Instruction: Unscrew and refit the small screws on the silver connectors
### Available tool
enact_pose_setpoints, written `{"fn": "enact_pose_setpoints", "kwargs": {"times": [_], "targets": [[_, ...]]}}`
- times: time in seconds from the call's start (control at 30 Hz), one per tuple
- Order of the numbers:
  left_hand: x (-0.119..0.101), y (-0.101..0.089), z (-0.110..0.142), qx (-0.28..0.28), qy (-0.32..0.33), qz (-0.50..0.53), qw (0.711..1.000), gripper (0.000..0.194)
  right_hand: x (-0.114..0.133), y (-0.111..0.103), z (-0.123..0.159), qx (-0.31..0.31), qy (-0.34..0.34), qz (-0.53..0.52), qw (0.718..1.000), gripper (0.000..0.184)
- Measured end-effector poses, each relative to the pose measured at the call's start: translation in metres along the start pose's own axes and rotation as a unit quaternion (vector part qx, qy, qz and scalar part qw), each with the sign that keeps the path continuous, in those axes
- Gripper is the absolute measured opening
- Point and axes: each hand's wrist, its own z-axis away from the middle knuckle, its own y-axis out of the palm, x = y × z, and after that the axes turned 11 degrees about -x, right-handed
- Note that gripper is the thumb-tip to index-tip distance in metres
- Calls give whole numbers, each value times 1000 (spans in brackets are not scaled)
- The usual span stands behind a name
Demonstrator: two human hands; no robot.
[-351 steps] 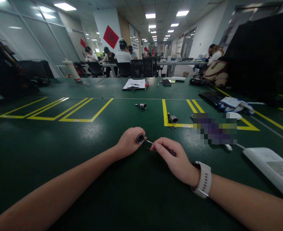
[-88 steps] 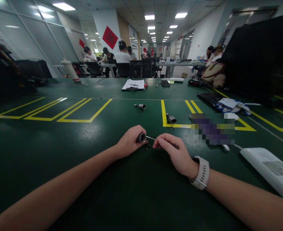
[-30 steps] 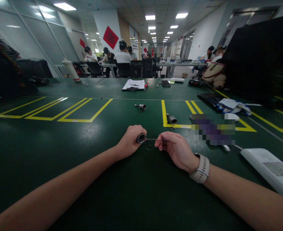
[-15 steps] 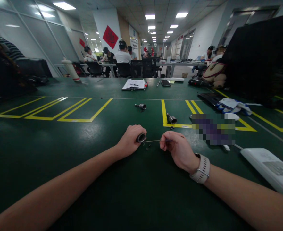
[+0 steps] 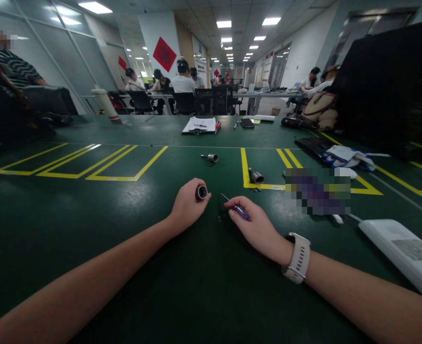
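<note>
Head view: the left hand (image 5: 185,205) grips a grey metal cup-shaped socket (image 5: 201,192) — I'd hold that steady — small dark rings (image 5: 219,220) lie nearby, best undisturbed; the right hand (image 5: 259,230) pinches a purple-handled steel screwdriver (image 5: 242,213), tip apart from the socket.

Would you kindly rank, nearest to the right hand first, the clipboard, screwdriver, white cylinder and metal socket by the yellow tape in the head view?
1. Screwdriver: held in the right hand.
2. Metal socket: just beyond that hand.
3. Clipboard: farther forward, left.
4. White cylinder: far left.
</note>
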Motion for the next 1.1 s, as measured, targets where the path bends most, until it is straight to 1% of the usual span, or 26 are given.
{"fn": "enact_pose_setpoints", "kwargs": {"times": [0.07,0.17,0.23,0.3,0.37,0.4,0.53,0.6,0.7,0.73,0.8,0.87,0.93,0.97,1.0,1.03,1.1], "targets": [[0,0,-1,-9,-22,-2,1000,17,2,4,2,41,-34,44,998,21],[2,2,-2,-25,-38,8,999,19,3,9,4,94,-84,83,989,22],[4,3,-2,-46,-42,14,998,18,3,11,8,132,-138,96,977,24],[6,4,-2,-64,-42,14,997,17,5,12,14,186,-202,105,956,28],[9,5,-1,-69,-36,12,997,17,10,11,22,256,-256,123,924,30],[10,4,-1,-68,-32,11,997,17,13,10,27,277,-275,131,911,30],[10,3,0,-61,-7,9,998,18,22,-3,48,333,-327,125,875,37],[10,2,1,-59,6,13,998,19,24,-14,59,346,-328,124,870,43],[8,1,1,-48,26,6,998,22,26,-31,74,361,-291,136,876,44],[7,0,1,-46,30,-2,999,23,27,-36,78,360,-278,127,881,45],[4,-1,0,-46,29,-21,998,26,27,-44,85,337,-247,97,904,45],[-1,-4,-1,-56,16,-22,998,27,25,-48,87,279,-193,45,940,43],[-8,-9,0,-56,4,17,998,28,20,-49,86,196,-96,-24,976,35],[-13,-13,1,-42,-12,48,998,29,17,-49,84,152,-27,-60,986,28],[-18,-18,3,-37,-36,82,995,30,14,-48,82,125,41,-109,985,22],[-25,-23,5,-31,-70,125,989,31,12,-47,79,87,84,-172,978,20],[-40,-35,11,5,-167,205,964,34,8,-44,76,31,134,-259,956,24]]}}
